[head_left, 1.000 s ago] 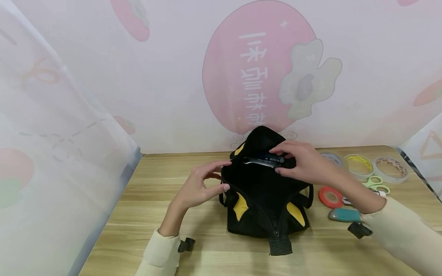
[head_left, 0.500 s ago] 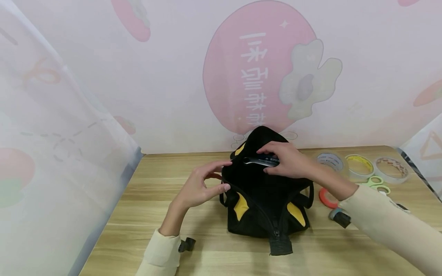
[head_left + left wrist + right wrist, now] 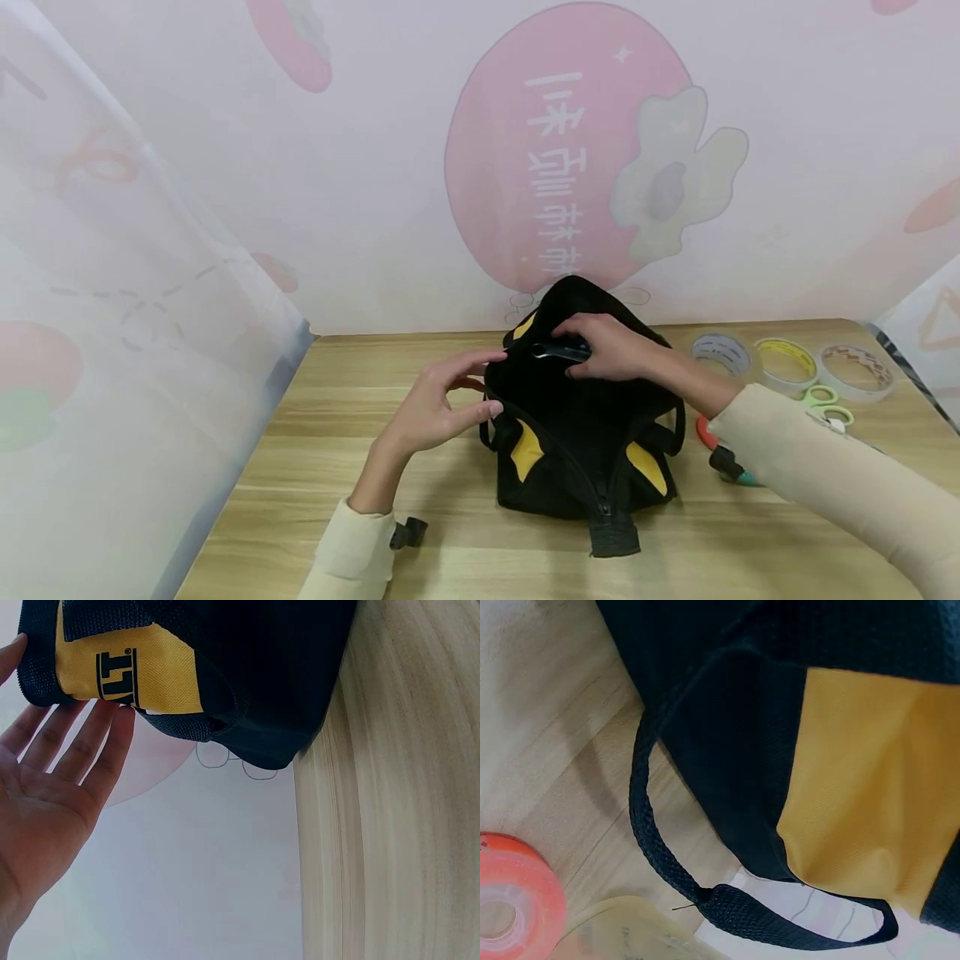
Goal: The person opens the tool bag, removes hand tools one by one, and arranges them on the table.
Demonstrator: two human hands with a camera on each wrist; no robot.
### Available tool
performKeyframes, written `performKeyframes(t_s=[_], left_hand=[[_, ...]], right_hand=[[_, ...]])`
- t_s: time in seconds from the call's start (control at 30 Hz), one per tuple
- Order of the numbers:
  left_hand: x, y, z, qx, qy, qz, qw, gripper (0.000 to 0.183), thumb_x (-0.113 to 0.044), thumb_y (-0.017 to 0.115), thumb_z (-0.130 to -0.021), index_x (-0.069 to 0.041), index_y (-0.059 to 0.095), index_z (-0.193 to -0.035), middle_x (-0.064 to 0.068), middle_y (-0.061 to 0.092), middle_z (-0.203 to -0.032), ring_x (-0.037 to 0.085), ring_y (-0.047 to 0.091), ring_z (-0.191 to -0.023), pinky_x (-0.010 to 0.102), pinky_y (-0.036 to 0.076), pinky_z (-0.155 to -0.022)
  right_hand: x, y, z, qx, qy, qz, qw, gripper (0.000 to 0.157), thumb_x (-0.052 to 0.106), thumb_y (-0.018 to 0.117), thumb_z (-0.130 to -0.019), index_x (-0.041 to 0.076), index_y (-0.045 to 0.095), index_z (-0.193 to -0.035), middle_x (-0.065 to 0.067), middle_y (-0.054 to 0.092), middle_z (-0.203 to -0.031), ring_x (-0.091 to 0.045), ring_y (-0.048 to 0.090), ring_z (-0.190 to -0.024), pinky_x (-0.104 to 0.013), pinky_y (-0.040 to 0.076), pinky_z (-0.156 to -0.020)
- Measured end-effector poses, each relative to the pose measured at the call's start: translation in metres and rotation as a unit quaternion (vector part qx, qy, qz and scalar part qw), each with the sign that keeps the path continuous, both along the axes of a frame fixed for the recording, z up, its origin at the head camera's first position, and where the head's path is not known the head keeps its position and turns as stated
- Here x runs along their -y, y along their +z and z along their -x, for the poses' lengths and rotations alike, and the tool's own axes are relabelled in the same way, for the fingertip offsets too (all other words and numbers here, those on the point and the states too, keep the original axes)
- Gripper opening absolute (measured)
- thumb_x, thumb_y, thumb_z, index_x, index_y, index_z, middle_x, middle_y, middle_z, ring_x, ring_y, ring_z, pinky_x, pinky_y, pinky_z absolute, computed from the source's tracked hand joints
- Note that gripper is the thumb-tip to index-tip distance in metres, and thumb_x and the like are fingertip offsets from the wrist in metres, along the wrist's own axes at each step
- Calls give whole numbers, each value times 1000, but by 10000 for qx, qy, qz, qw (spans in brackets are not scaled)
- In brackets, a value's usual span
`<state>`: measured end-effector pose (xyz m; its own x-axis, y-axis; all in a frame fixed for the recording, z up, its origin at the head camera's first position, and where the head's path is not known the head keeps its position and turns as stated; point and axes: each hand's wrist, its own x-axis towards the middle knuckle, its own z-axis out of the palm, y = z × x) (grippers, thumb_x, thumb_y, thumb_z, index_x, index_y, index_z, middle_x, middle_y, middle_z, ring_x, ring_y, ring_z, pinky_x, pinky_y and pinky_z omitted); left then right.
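A black tool bag (image 3: 555,467) with yellow patches stands unzipped, its mouth spread wide. My left hand (image 3: 442,408) touches the left rim, thumb and fingers apart; the left wrist view shows its straight fingers (image 3: 75,742) reaching behind the bag's yellow label (image 3: 127,671). Deep in the mouth, my right hand (image 3: 615,350) has its bent fingers above and its thumb below a silver wrench (image 3: 555,352) and a dark tool beside it. How firmly it touches them is hidden. In the right wrist view only the bag's side and strap (image 3: 652,840) show, not the hand.
Right of the bag lie several tape rolls, including a yellow-cored one (image 3: 787,362) and a red one (image 3: 525,892). Green-handled scissors (image 3: 821,396) lie below them. A teal knife (image 3: 748,478) is mostly under the right sleeve. A printed cloth (image 3: 375,167) hangs behind the table.
My right hand has slid leftward and deeper into the bag, covering more of the wrench, which has hardly moved. The right sleeve now covers more of the knife and red tape. My left hand stays put.
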<state>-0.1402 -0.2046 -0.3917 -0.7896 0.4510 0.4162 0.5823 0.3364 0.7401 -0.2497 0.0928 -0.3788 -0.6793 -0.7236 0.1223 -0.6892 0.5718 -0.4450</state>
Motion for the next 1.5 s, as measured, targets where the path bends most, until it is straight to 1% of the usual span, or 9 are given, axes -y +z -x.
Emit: performKeyframes(t_s=[0.17, 0.37, 0.5, 0.6, 0.73, 1.03, 1.2, 1.37, 1.5], left_hand=[[-1, 0, 0, -2, -7, 1, 10000, 59, -7, 82, -92, -8, 63, -148, 11, 69, -146, 27, 73, -120, 38, 67, -96], [0, 0, 0, -15, -24, -11, 10000, 59, -7, 83, -92, -11, 63, -148, 9, 69, -146, 27, 73, -120, 38, 67, -95], [0, 0, 0, 30, 3, -33, 10000, 59, -8, 83, -92, -12, 63, -148, 7, 69, -146, 28, 73, -121, 38, 67, -96], [0, -1, 0, 45, 5, -34, 10000, 60, -8, 83, -92, -11, 63, -148, 7, 69, -146, 27, 73, -120, 39, 67, -96], [0, -1, 0, 37, -5, -29, 10000, 60, -8, 83, -92, -11, 63, -148, 7, 70, -145, 25, 73, -119, 40, 67, -96], [1, 1, 1, 11, 11, -37, 10000, 60, -8, 83, -92, -12, 63, -148, 7, 70, -144, 26, 74, -119, 37, 67, -95], [1, 2, 1, -23, 2, -42, 10000, 59, -7, 83, -92, -11, 63, -148, 8, 70, -144, 28, 74, -119, 38, 67, -95], [2, 1, 2, -35, -7, -48, 10000, 59, -7, 83, -92, -9, 63, -148, 9, 70, -143, 28, 74, -119, 39, 67, -95], [2, 1, 1, 2, 25, -46, 10000, 59, -7, 83, -92, -10, 63, -148, 8, 70, -144, 27, 73, -119, 41, 67, -96]], right_hand=[[4, -7, 5, 165, -19, -261, 9995, 59, 16, 86, -89, 0, 65, -141, -20, 68, -140, -39, 66, -126, -54, 57, -104], [11, -11, 10, 399, -25, -398, 9984, 59, 17, 85, -90, 1, 64, -143, -19, 66, -144, -39, 62, -134, -55, 54, -113], [17, -15, 15, 485, -3, -403, 9980, 59, 17, 84, -91, 3, 64, -145, -17, 66, -145, -38, 61, -136, -54, 54, -114], [20, -22, 19, 524, 35, -415, 9978, 59, 15, 84, -91, 3, 64, -145, -15, 66, -146, -37, 61, -137, -53, 53, -115], [22, -28, 20, 605, 64, -438, 9972, 60, 15, 84, -91, 4, 63, -146, -15, 65, -147, -36, 61, -137, -53, 53, -116], [25, -32, 21, 693, 159, -651, 9953, 68, 14, 87, -88, 5, 60, -150, -17, 60, -154, -38, 58, -140, -52, 53, -116], [26, -31, 15, 708, 216, -710, 9947, 70, 13, 89, -87, 5, 59, -150, -16, 59, -154, -36, 58, -140, -52, 53, -116], [25, -31, 9, 686, 262, -659, 9951, 68, 13, 88, -88, 4, 59, -149, -15, 61, -151, -35, 60, -137, -52, 54, -114], [23, -36, 8, 491, 101, -524, 9974, 61, 10, 87, -88, 1, 63, -143, -17, 65, -145, -37, 63, -132, -53, 55, -111]])
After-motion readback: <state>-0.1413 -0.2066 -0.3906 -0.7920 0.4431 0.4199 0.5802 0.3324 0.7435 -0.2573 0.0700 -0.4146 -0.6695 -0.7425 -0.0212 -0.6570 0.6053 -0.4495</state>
